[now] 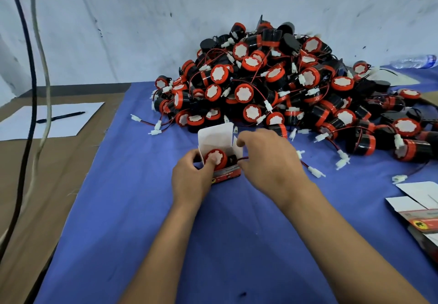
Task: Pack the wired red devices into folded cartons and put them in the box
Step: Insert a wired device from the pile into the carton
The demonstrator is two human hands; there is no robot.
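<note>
A small folded carton [216, 136] stands open on the blue cloth, its white lid flap raised. Inside it sits one red device [219, 155] with its red face up. My left hand [192, 175] grips the carton's left side and its thumb presses on the device's face. To the right, my right hand [267, 159] pinches the device's red and black wire [244, 158] at the carton's right edge. Behind lies a large pile of red devices [284, 85] with white plugs and thin wires.
Flat unfolded cartons [419, 209] lie at the right edge. A white paper sheet [51, 120] with a black pen [61, 117] lies on brown cardboard at left. Two cables [32, 66] hang down at left. A plastic bottle [414, 60] lies at far right.
</note>
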